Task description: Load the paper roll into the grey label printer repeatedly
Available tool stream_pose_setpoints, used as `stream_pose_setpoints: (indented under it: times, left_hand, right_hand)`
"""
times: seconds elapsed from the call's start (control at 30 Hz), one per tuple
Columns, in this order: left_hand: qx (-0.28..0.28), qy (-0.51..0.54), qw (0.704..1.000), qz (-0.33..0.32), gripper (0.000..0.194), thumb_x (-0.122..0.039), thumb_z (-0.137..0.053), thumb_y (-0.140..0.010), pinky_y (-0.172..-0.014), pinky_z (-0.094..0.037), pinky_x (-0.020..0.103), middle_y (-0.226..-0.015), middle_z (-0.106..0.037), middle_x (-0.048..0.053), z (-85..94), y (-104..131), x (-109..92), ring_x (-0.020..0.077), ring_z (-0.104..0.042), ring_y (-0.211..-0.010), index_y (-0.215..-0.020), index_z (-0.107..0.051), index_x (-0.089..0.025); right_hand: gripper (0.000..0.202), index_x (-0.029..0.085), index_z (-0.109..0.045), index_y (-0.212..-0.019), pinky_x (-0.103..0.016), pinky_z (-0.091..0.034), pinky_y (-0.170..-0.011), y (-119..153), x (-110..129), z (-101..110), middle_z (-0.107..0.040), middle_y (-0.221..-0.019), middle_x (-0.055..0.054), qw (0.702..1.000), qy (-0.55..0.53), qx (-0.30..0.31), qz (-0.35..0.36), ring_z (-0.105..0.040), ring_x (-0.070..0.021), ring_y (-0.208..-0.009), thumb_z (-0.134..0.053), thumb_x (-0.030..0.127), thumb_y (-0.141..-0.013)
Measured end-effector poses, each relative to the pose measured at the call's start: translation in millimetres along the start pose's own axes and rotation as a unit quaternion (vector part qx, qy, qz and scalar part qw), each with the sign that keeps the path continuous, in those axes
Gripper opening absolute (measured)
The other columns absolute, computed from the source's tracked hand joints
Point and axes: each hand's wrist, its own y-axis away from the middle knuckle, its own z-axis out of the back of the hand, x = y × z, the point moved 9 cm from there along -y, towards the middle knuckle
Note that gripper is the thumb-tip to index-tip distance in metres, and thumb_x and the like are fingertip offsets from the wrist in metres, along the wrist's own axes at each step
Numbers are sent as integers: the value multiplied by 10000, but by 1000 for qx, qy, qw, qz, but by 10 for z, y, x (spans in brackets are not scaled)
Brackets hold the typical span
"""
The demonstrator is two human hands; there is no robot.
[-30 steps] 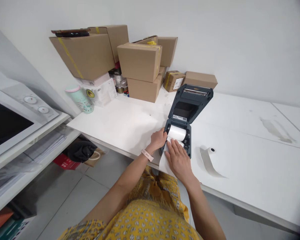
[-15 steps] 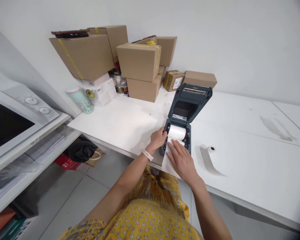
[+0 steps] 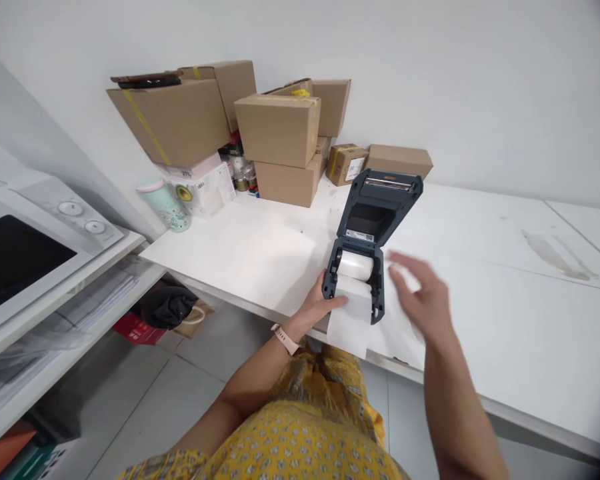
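At the near edge of the table (image 3: 510, 320), the printer (image 3: 379, 283) sits in front of you with its lid (image 3: 384, 200) tipped up and back. A white roll (image 3: 356, 265) lies in its bay, and a strip (image 3: 351, 327) of paper runs over the front and hangs past the table's edge. Your left hand (image 3: 316, 305) (the one with the pink band (image 3: 285, 339) at the wrist) clasps the printer's front left corner, thumb pressed on the strip, fingers along the side. Your right hand (image 3: 427, 300) hovers just right of the printer, blurred, with thumb and forefinger apart and nothing visible between them. Beyond the printer, cartons (image 3: 279, 130) stand by the wall; a cup (image 3: 165, 203) is well to the left.
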Motion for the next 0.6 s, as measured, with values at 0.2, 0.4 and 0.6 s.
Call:
stream_pose_setpoints:
  times: [0.2,0.4,0.6]
  left_hand:
    - [55,57,997,-18,842,-364,-857,-713,-1100,-461,452,-1421,-608,120,-42,5,-76,309,-572,-1307,-1442,-462,-216]
    - [64,71,995,-4,880,-351,-868,-698,-1081,-475,436,-1423,-611,120,-44,44,-91,316,-584,-1295,-1459,-444,-223]
    - [57,56,997,-20,894,-359,-861,-703,-1121,-453,451,-1449,-591,94,-28,21,-66,309,-553,-1335,-1484,-437,-253]
  right_hand:
    - [535,65,-528,-1432,-495,-281,-1192,-1656,-260,139,-485,-1526,-217,996,58,-63,-20,-386,-279,-1470,-343,387,-1047]
    - [749,-29,-743,-894,-368,-514,-844,-2060,-487,-264,-756,-934,-159,994,41,63,-77,-714,-191,-910,-201,478,-995]
    - [367,192,-715,-1193,-481,-463,-1080,-901,18,-99,-703,-1270,-95,999,34,17,23,-609,-258,-1231,-419,303,-1006]
